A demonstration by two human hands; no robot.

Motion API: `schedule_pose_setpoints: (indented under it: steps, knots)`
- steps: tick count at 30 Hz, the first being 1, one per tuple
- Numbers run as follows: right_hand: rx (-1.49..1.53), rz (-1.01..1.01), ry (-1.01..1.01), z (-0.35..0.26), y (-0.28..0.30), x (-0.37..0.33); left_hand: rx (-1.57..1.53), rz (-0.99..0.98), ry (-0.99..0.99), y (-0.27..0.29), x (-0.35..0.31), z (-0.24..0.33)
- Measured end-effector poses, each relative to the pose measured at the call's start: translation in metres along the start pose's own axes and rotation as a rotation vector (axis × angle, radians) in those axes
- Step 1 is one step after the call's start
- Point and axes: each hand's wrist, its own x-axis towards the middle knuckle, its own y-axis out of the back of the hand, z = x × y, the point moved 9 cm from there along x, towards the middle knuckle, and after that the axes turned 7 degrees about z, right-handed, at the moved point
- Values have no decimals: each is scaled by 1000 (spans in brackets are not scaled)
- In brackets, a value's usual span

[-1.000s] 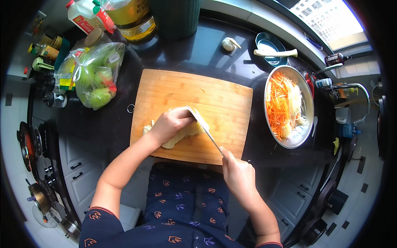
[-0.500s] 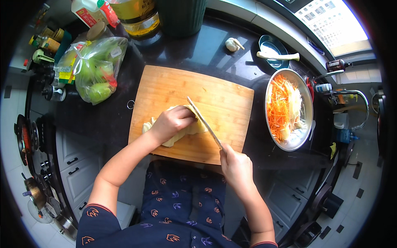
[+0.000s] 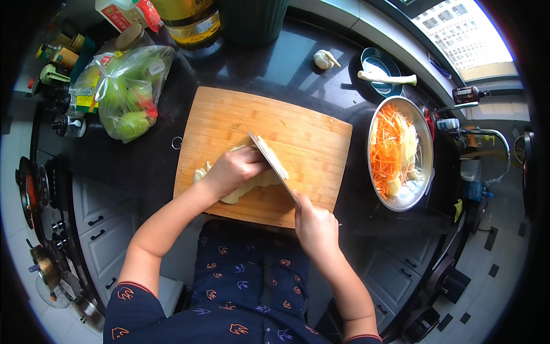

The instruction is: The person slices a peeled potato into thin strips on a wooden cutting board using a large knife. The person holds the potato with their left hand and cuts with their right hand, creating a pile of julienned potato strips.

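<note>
On the wooden cutting board (image 3: 298,123) lies a row of thin, pale yellow vegetable slices (image 3: 247,191), whose kind I cannot make out. My left hand (image 3: 230,171) presses down on them with curled fingers, its fingertips partly hidden. My right hand (image 3: 318,228) grips the handle of a kitchen knife (image 3: 291,194). The blade stands on edge, slanting away to the upper left, right beside my left fingers. A pale strip of cut pieces (image 3: 274,156) lies along the blade's right side, apparently clinging to it.
Right of the board stands a metal bowl (image 3: 413,194) with orange and pale shreds (image 3: 391,146). Beyond are a garlic bulb (image 3: 325,59) and a blue-green dish (image 3: 378,62) with a white-handled utensil across it. A plastic bag of green produce (image 3: 129,97) sits left, near a large oil bottle (image 3: 186,20).
My right hand and the knife have shifted left, closer to my left fingers. A pale strip now shows along the blade's right side. The left hand keeps its hold; the view has shifted slightly.
</note>
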Motion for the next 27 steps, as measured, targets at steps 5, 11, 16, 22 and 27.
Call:
schedule_pose_setpoints:
  steps: [5, 11, 16, 22, 27]
  knots:
    - [116, 99, 51, 7, 8, 2, -27, 36, -30, -2, -2, -2]
    - [114, 34, 4, 2, 26, -12, -11, 18, 12, -3, -5, -4]
    - [86, 19, 15, 0, 28, -15, -22, 7, -9, -2, -3, -3]
    - [50, -20, -12, 3, 6, -3, -19, -13, 14, -2, -2, -2]
    - [93, 71, 35, 4, -6, 10, -18, 21, -6, -2, -1, -2]
